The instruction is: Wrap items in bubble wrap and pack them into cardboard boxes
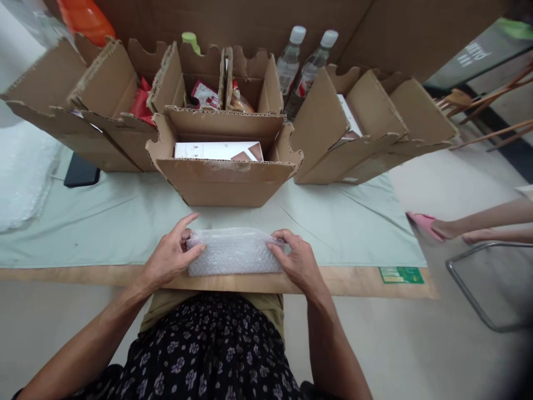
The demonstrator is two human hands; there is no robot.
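Observation:
A clear bubble wrap bag point(233, 253) lies flat near the table's front edge, its long side running left to right. My left hand point(172, 253) pinches its upper left corner between thumb and fingers, the index finger raised. At the upper right corner, my right hand point(293, 255) grips the bag with the thumb on top. Whether anything is inside the bag I cannot make out. Just beyond it stands a cardboard bin point(225, 183) with a white and brown box point(216, 150) in it.
More cardboard bins point(318, 133) stand in a row behind, holding packets and boxes. Two clear bottles point(308, 69) rise between them. A black phone point(82, 170) and stacked bubble wrap point(25, 178) lie left. A green card point(401, 275) sits at the right edge; another person's legs point(487, 219) show beyond.

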